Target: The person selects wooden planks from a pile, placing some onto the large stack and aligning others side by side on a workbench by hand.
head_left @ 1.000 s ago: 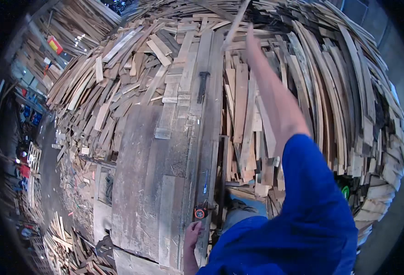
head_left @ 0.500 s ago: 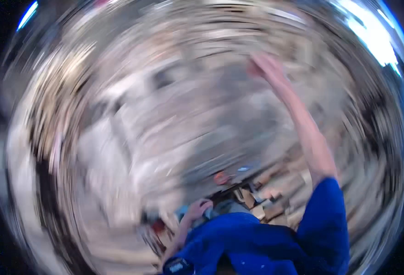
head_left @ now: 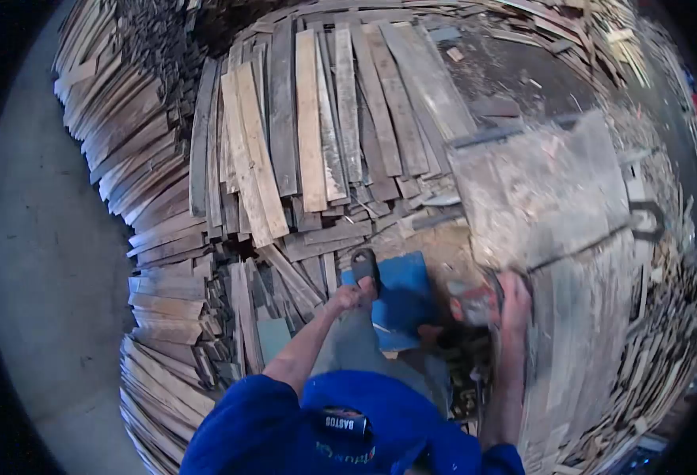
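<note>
My left hand [head_left: 350, 298] hangs in front of my leg, close above a dark shoe [head_left: 364, 265]. Its fingers are curled in, and I see nothing in them. My right hand [head_left: 515, 301] is at the left edge of the wooden workbench [head_left: 574, 317], its fingers bent. What those fingers grip, if anything, is hidden. Just left of them is a blurred red and whitish thing [head_left: 473, 304] whose kind I cannot make out. Below my hands lies a blue panel [head_left: 404, 297] on the floor.
Long weathered boards [head_left: 309, 119] lie side by side ahead. Stacked planks [head_left: 139, 150] line the left, beside a grey concrete floor [head_left: 44, 261]. A worn, debris-covered sheet [head_left: 542, 190] lies on the bench's far part. More wood pieces [head_left: 657, 348] pile up at the right.
My view has swung round from a blurred scene to the board piles. My right arm, earlier stretched far forward, is lowered beside the bench. My left hand is now in front of my leg.
</note>
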Motion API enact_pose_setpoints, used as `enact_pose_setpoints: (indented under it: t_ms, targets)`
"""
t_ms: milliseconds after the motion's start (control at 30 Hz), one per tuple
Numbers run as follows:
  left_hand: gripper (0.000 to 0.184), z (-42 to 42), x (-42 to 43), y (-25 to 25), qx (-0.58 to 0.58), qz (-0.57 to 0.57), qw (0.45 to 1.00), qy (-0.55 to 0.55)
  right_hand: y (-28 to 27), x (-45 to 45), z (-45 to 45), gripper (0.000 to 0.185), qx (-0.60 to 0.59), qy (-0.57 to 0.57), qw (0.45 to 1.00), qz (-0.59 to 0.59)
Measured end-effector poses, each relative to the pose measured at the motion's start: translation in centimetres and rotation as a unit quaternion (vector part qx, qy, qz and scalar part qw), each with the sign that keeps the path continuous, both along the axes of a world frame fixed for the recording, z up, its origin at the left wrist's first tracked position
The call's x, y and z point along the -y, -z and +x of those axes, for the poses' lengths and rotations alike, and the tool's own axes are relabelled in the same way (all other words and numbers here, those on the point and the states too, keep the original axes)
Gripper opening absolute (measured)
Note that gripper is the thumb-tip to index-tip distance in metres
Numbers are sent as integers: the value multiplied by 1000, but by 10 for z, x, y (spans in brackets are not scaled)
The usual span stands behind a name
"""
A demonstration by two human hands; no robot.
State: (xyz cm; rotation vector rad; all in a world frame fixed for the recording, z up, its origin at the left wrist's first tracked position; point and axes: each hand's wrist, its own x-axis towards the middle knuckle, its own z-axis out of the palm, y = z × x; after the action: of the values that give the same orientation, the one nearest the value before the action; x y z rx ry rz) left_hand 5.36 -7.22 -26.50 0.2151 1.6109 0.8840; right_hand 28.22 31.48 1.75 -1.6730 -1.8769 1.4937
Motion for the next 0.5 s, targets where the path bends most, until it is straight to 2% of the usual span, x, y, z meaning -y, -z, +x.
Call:
enact_pose_setpoints:
  t_ms: [33,67,100,133,167,200,233,267,300,333,400,433,467,500]
  targets:
    - [41,-20,5,21,-13,-59,997,-47,2,1,-7,39,27,-5,999,17]
    - [41,-38,13,41,-4,-56,997,-51,12,0,-5,38,-16,77,996,-33]
    - [37,-60,18,65,-80,-45,994,60,22,-3,-2,39,-61,159,982,-79]
    - [37,-85,8,88,-162,-29,972,170,29,-5,-2,43,-15,196,978,-68]
    - [37,-104,-11,102,-160,-19,973,167,32,-5,-3,47,32,233,970,-57]
    - [38,-120,-32,103,-145,-48,980,130,26,1,-11,42,120,147,980,53]
    - [38,-134,-53,103,-127,-79,984,94,21,7,-18,38,207,57,964,158]
    - [38,-148,-73,106,-108,-112,986,59,26,13,-14,34,218,28,954,205]
    - [39,-163,-94,116,-105,-116,984,80,32,16,-12,30,229,-2,941,250]
    - [41,-178,-116,129,-101,-121,982,103,34,15,-16,30,239,-8,938,251]
    - [36,-198,-158,156,-183,-118,972,91,30,20,-20,25,217,34,941,259]
    - [33,-206,-176,173,-48,-121,992,1,27,25,-21,25,241,30,938,249]
    - [34,-208,-171,269,-198,-17,963,183,25,26,-25,28,252,28,934,253]
    - [41,-212,-194,279,-142,-81,980,114,26,25,-29,30,260,25,930,257]
